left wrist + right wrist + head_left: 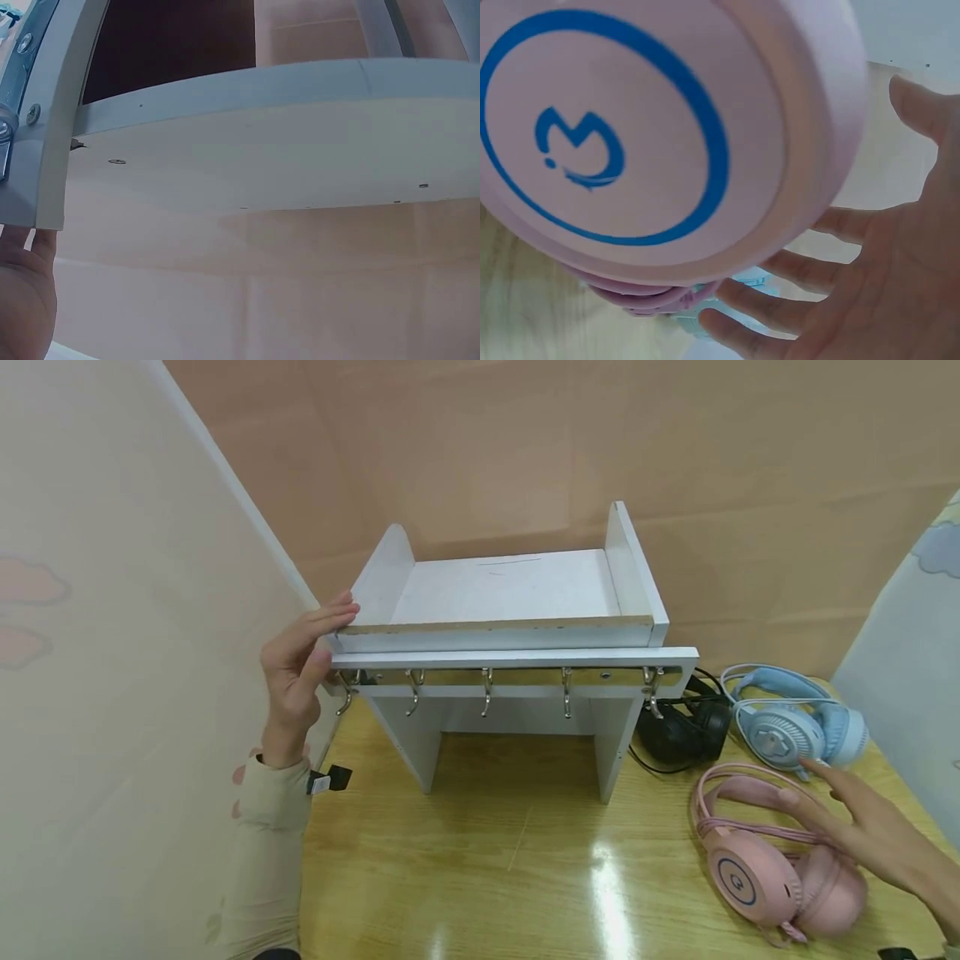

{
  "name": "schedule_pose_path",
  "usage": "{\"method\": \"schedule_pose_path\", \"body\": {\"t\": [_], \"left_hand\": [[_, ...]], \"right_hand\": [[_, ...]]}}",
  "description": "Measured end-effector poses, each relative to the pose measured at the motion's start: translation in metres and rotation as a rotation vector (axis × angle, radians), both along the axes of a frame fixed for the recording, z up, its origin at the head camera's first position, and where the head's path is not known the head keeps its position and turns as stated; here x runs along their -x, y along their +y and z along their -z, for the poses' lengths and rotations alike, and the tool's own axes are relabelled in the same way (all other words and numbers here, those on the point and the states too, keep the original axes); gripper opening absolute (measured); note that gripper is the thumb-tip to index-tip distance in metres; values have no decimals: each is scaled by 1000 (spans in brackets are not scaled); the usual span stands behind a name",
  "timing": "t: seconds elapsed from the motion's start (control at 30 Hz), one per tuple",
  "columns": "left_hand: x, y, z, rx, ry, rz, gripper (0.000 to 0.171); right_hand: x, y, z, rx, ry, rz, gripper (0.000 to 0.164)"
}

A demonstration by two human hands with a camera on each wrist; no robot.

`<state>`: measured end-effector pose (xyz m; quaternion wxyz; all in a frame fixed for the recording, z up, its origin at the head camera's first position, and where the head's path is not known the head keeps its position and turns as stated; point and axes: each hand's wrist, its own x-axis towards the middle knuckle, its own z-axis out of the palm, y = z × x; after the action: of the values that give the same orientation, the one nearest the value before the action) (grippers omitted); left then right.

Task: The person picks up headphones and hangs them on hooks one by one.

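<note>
A white shelf with a hook rail stands upright on the table, its row of metal hooks facing me. At the rail's left end my left hand holds the shelf's corner, fingers over the side panel and thumb at the front. In the left wrist view the board's end hides its fingertips. My right hand reaches in from the right, fingers spread, over the pink headphones. Its index fingertip overlaps the blue headphones in the head view. The right wrist view shows the palm empty beside the pink earcup.
Black headphones lie by the shelf's right leg, near the blue pair. The glossy wooden table extends in front of the shelf. A pale wall rises close on the left, another on the right, and brown paper covers the back.
</note>
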<state>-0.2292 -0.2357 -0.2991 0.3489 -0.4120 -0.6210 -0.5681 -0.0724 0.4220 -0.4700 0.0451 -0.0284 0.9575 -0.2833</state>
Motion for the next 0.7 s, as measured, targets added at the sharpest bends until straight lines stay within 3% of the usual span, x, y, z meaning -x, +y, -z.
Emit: {"method": "schedule_pose_path", "body": {"t": [0.2, 0.5, 0.7], "left_hand": [[4, 1, 1, -33, -11, -20, 31], [6, 0, 3, -92, -24, -20, 27], [8, 2, 3, -114, -32, -16, 27]], "right_hand": [[2, 7, 4, 8, -58, 16, 78], [9, 9, 11, 17, -103, 33, 78], [11, 16, 15, 74, -210, 57, 86]]}}
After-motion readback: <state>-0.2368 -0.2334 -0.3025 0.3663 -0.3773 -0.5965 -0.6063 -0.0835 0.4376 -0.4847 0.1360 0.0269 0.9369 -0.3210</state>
